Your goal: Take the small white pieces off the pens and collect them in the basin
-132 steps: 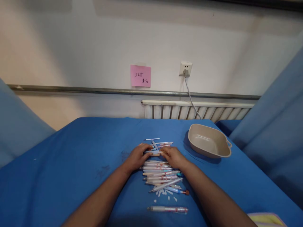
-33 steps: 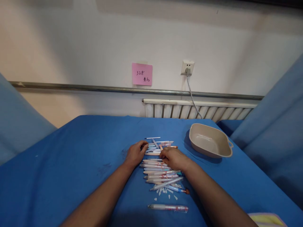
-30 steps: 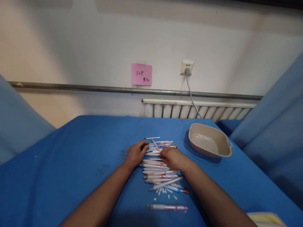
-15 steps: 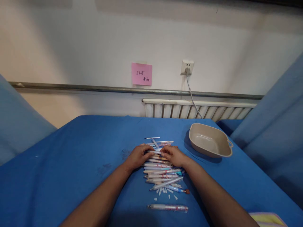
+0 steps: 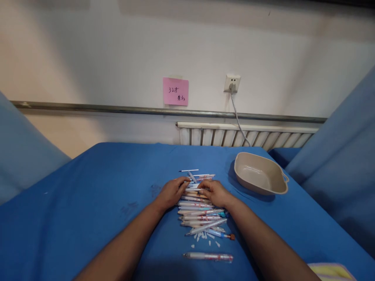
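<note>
A row of pens (image 5: 197, 204) lies crosswise on the blue cloth, several with clear barrels and red marks. At the far part of the row, my right hand (image 5: 216, 192) pinches the right end of a slim white pen (image 5: 191, 189). My left hand (image 5: 172, 192) is at the left ends of the same pens, fingers bent but apart, thumb near the white pen's left end. Just beyond the fingers lie a grey-blue pen piece (image 5: 192, 176) and a thin white refill (image 5: 189, 170). Small white tips (image 5: 201, 235) are scattered near the row's front, and a single pen (image 5: 208, 256) lies closer to me.
A beige basin (image 5: 258, 173) stands on the blue-covered table (image 5: 117, 168) at the right. Yellow cloth (image 5: 331, 270) shows at the bottom right. Behind are a radiator (image 5: 231, 136), a pink note (image 5: 175, 91) and a plugged socket (image 5: 232, 83). Blue curtains (image 5: 340, 156) hang on both sides.
My left hand has loosened from the white pen's left end, its fingers shifting slightly away. My right hand stays almost in place at the pen's right end.
</note>
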The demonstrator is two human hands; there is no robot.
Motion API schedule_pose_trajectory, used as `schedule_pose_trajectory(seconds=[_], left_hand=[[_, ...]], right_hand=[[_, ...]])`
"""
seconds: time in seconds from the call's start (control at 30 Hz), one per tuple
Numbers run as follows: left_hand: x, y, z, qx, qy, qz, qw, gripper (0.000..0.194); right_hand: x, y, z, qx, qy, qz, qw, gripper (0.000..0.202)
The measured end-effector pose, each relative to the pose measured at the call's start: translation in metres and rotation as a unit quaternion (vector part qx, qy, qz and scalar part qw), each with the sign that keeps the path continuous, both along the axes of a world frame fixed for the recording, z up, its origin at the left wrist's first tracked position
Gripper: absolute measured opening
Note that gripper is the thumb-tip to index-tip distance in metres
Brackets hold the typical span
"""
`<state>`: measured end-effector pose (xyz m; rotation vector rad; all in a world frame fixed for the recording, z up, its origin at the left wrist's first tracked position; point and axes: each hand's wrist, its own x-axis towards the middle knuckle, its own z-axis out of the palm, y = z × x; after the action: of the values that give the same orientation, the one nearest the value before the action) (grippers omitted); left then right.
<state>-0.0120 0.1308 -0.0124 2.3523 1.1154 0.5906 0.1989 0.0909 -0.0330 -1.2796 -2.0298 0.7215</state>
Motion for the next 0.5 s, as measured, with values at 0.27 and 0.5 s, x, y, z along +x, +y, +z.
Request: schedule_pose_trajectory(seconds=[0.27, 0.5], left_hand=[[0.000, -0.002, 0.000, 0.008, -0.011, -0.020, 1.000, 0.035], [-0.010, 0.009, 0.006, 0.000, 0.013, 0.069, 0.998, 0.037]], right_hand=[[0.003, 0.003, -0.004, 0.002, -0.001, -0.016, 1.000, 0.011], [0.022, 0.009, -0.007, 0.034, -0.006, -0.048, 0.998, 0.008]])
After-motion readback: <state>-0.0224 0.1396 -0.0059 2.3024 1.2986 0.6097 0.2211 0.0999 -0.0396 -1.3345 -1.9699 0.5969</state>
